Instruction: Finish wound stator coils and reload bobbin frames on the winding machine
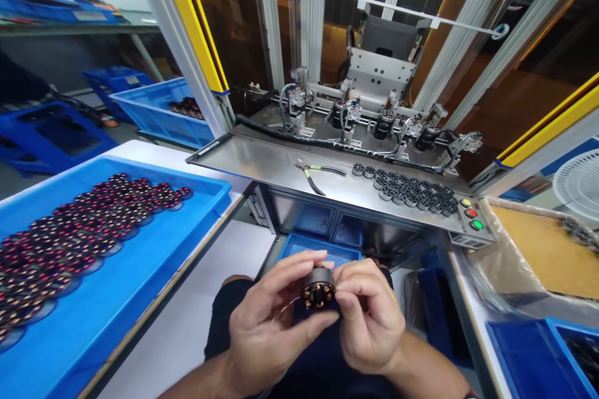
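- Over the lap (327, 358), the wound core (319, 287) was pinched in the left hand (266, 318), best kept steady.
- At its edge, the right hand's (369, 318) fingertips were pressed together; whether wire was pinched could not be told.

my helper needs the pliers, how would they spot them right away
Find the metal worktop along the front of the machine. On it, left of the clustered dark rings, lie the pliers, spread open. Their long dark handles with yellow-green sections set them apart from the small rings.
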